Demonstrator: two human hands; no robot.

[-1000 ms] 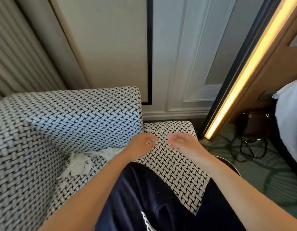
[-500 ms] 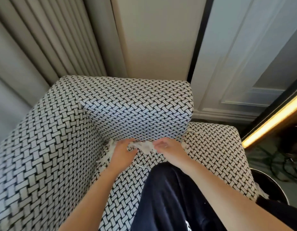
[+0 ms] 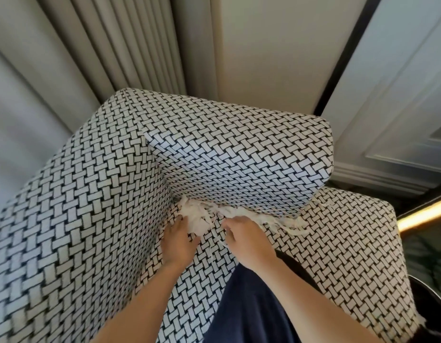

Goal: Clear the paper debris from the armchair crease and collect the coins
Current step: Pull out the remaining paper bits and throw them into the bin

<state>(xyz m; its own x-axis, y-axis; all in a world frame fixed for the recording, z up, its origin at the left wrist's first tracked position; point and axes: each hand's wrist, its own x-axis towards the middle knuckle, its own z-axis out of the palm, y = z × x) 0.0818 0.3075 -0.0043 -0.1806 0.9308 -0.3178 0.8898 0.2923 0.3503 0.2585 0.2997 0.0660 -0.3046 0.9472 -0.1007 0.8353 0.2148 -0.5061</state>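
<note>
**Head view: both hands work the shredded paper in the chair's corner**

The paper debris (image 3: 201, 215) lies bunched in the corner where the armchair (image 3: 103, 219) seat meets its upright sides, and a strip of it trails rightward along the crease. The left hand (image 3: 180, 243) lies with its fingers fairly straight against the pile's left edge, probably to keep shreds from slipping deeper. The right hand (image 3: 248, 240) curls its fingers down into the strands. Whether it pinches any, I cannot tell. No coins show.
</note>
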